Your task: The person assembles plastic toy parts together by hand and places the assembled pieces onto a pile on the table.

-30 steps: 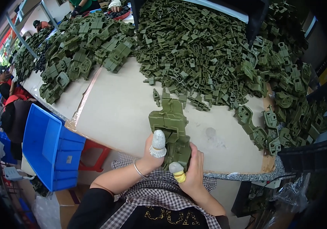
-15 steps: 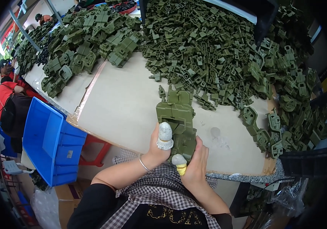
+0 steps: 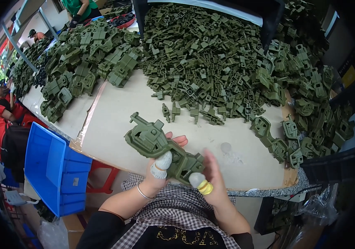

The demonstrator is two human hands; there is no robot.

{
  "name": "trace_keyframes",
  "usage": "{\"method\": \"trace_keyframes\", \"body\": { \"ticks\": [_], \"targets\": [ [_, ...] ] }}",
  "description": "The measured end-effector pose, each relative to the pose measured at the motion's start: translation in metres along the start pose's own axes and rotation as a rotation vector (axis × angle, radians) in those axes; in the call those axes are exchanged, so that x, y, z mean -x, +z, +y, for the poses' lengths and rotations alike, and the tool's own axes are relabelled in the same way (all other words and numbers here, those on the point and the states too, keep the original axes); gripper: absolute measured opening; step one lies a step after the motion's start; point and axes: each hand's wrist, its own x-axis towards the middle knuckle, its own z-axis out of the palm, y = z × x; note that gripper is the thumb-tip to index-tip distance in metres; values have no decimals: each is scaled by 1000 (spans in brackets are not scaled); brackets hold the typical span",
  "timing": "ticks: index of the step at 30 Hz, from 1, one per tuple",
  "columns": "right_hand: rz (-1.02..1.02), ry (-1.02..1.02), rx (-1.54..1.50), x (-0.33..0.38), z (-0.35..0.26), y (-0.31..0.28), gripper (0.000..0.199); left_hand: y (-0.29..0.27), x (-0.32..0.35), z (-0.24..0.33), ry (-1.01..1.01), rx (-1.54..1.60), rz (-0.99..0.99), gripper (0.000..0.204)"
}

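- Since the earlier frame you have swung the green moulded part [image 3: 161, 147] from upright to slanting, its nose now toward ten o'clock.
- Your left hand [image 3: 161, 168] grips its middle, fingers curled behind, the capped thumb [image 3: 162, 164] pressed on its face; keep that thumb flat so the ribbed plastic cannot twist.
- Your right hand [image 3: 210, 176] pinches the lower end at four o'clock, its taped finger [image 3: 200, 183] against the edge.
- The part hangs above the near edge of the tan board table [image 3: 115, 116]: hard, matte, angular.
- At one o'clock sits the heap of small brackets [image 3: 223, 62].
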Motion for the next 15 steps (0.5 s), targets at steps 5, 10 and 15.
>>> {"method": "trace_keyframes", "body": {
  "ticks": [5, 10, 15],
  "targets": [
    [-178, 190, -343, -13, -2, -9, 68, -2, 5, 10, -68, -356, -82, 52],
    [-272, 92, 210, -30, 1, -41, 64, -7, 16, 80, -431, -892, -346, 26],
    [-301, -36, 471, -34, -8, -36, 66, 42, -40, 61, 449, -1653, -615, 47]
  ]
}}
